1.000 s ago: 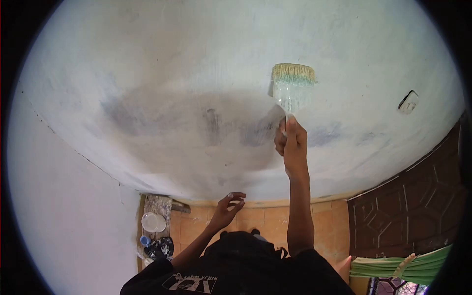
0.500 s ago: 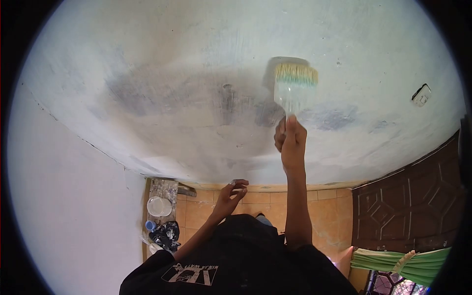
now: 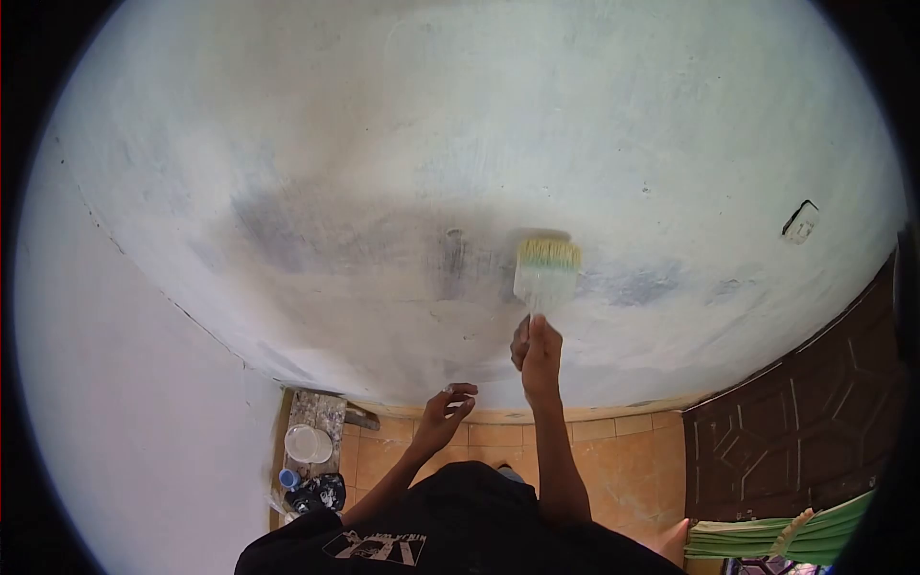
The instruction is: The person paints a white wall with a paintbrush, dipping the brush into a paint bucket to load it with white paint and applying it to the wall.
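A wide paintbrush (image 3: 547, 274) with pale bristles, greenish near their base, is in my right hand (image 3: 540, 359). My fingers wrap round its handle, and the bristles point up against the wall (image 3: 383, 125). Grey, worn patches mark the wall around and to the left of the brush. Lower and to the left, my left hand (image 3: 445, 419) hangs in front of the foot of the wall. Its fingers are loosely bent and apart, with nothing seen in them and whitish smears on the fingertips.
At the lower left, a wooden bench (image 3: 319, 410) carries a white tub (image 3: 308, 444), a blue cup (image 3: 288, 478) and a black plastic bag (image 3: 321, 492). A switch plate (image 3: 801, 223) sits on the wall at right, above a dark wooden door (image 3: 786, 422) and green curtain (image 3: 795, 539).
My right hand has drawn the paintbrush down the wall and slightly left, over the darker patches. The camera view has tilted up a little. My left hand stays low, nearly unchanged.
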The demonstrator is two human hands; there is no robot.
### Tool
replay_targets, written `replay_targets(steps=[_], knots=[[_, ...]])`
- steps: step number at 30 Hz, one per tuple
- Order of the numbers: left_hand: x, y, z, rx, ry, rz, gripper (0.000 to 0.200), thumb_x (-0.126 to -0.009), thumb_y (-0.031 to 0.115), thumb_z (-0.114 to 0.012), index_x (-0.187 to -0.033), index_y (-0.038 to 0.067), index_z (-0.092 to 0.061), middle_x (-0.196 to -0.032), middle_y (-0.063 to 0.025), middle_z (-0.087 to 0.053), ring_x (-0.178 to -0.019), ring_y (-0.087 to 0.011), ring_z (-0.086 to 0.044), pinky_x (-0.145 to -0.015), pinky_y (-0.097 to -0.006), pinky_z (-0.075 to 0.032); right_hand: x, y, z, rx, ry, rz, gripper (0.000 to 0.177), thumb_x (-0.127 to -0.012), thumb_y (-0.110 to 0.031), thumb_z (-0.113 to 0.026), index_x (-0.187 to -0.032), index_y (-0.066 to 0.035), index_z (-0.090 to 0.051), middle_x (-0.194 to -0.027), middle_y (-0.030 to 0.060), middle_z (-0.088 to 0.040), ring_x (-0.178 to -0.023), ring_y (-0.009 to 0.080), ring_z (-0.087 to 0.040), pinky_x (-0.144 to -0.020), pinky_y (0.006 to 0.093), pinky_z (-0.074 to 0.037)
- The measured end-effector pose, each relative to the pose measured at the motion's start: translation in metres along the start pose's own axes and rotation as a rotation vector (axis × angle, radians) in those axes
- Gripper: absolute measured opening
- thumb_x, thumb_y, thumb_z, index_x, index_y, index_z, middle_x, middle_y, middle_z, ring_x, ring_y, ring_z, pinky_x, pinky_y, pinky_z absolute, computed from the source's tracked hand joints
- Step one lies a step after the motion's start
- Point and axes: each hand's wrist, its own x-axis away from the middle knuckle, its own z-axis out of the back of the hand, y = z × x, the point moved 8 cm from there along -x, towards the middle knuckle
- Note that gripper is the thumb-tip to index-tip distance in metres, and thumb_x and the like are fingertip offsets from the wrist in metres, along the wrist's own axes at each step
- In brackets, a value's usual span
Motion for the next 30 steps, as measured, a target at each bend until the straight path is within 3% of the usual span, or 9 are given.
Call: replay_targets(steps=[3, 8, 11, 14, 17, 23, 26, 30], knots=[[-0.003, 0.001, -0.006, 0.008, -0.033, -0.010, 0.022, -0.095, 0.011, -0.057, -0.115, 0.001, -0.058, -0.114, -0.0068, -0.061, -0.106, -0.0174, -0.060, -0.089, -0.0320, -0.050, -0.012, 0.013, 0.005, 0.075, 0.000, 0.038, 0.050, -0.102, -0.046, -0.038, -0.067, -0.012, -0.038, -0.052, -0.0057, -0.032, -0.041, 0.0033, -0.026, -0.037, 0.0218, -0.018], [-0.006, -0.001, -0.006, 0.021, -0.040, -0.024, 0.023, -0.095, 0.011, -0.057, -0.116, 0.000, -0.056, -0.114, -0.0073, -0.061, -0.105, -0.0173, -0.060, -0.090, -0.0314, -0.050, 0.031, 0.133, 0.045, 0.295, 0.049, -0.027, 0.054, -0.101, -0.049, -0.037, -0.062, -0.012, -0.038, -0.049, -0.0050, -0.034, -0.040, 0.0046, -0.030, -0.038, 0.0222, -0.022], [-0.005, -0.007, -0.006, -0.010, -0.051, 0.015, 0.024, -0.095, 0.011, -0.057, -0.116, 0.000, -0.057, -0.114, -0.0069, -0.061, -0.106, -0.0171, -0.060, -0.090, -0.0319, -0.050, 0.051, 0.113, 0.030, 0.149, 0.084, -0.195, 0.050, -0.102, -0.047, -0.038, -0.067, -0.012, -0.038, -0.052, -0.0055, -0.031, -0.041, 0.0038, -0.028, -0.038, 0.0214, -0.020], [-0.003, -0.008, -0.010, -0.021, -0.070, 0.001, 0.023, -0.094, 0.011, -0.058, -0.115, 0.000, -0.057, -0.114, -0.0065, -0.061, -0.106, -0.0173, -0.060, -0.089, -0.0320, -0.050, 0.025, 0.048, 0.000, 0.040, -0.032, -0.017, 0.049, -0.102, -0.047, -0.038, -0.068, -0.012, -0.038, -0.054, -0.0054, -0.031, -0.042, 0.0035, -0.026, -0.039, 0.0215, -0.019], [-0.001, 0.005, -0.014, -0.013, -0.090, -0.013, 0.022, -0.095, 0.011, -0.058, -0.114, 0.000, -0.057, -0.114, -0.0063, -0.061, -0.106, -0.0174, -0.060, -0.089, -0.0318, -0.050, 0.006, 0.007, -0.017, 0.018, -0.035, 0.025, 0.049, -0.102, -0.047, -0.039, -0.068, -0.011, -0.038, -0.054, -0.0056, -0.031, -0.043, 0.0033, -0.025, -0.039, 0.0218, -0.019], [0.001, 0.002, -0.009, -0.010, -0.056, -0.036, 0.021, -0.095, 0.010, -0.056, -0.113, 0.000, -0.057, -0.114, -0.0065, -0.061, -0.106, -0.0181, -0.061, -0.088, -0.0317, -0.051, 0.025, 0.117, 0.023, 0.256, -0.001, -0.002, 0.049, -0.102, -0.046, -0.039, -0.066, -0.012, -0.039, -0.052, -0.0055, -0.032, -0.042, 0.0036, -0.026, -0.039, 0.0222, -0.020], [0.007, -0.015, -0.002, 0.006, -0.029, -0.001, 0.021, -0.095, 0.010, -0.057, -0.113, -0.001, -0.057, -0.113, -0.0070, -0.061, -0.106, -0.0183, -0.061, -0.089, -0.0318, -0.051, 0.053, 0.113, 0.025, 0.224, 0.065, -0.224, 0.060, -0.099, -0.057, -0.037, -0.063, -0.009, -0.040, -0.052, -0.0040, -0.035, -0.046, 0.0074, -0.031, -0.043, 0.0265, -0.025], [0.016, -0.020, -0.001, -0.009, -0.045, 0.030, 0.022, -0.095, 0.011, -0.057, -0.113, -0.002, -0.057, -0.114, -0.0078, -0.061, -0.106, -0.0183, -0.060, -0.089, -0.0317, -0.051, 0.018, 0.029, 0.019, 0.110, 0.027, 0.073, 0.050, -0.102, -0.045, -0.039, -0.066, -0.012, -0.038, -0.053, -0.0059, -0.032, -0.043, 0.0036, -0.027, -0.038, 0.0225, -0.019]])
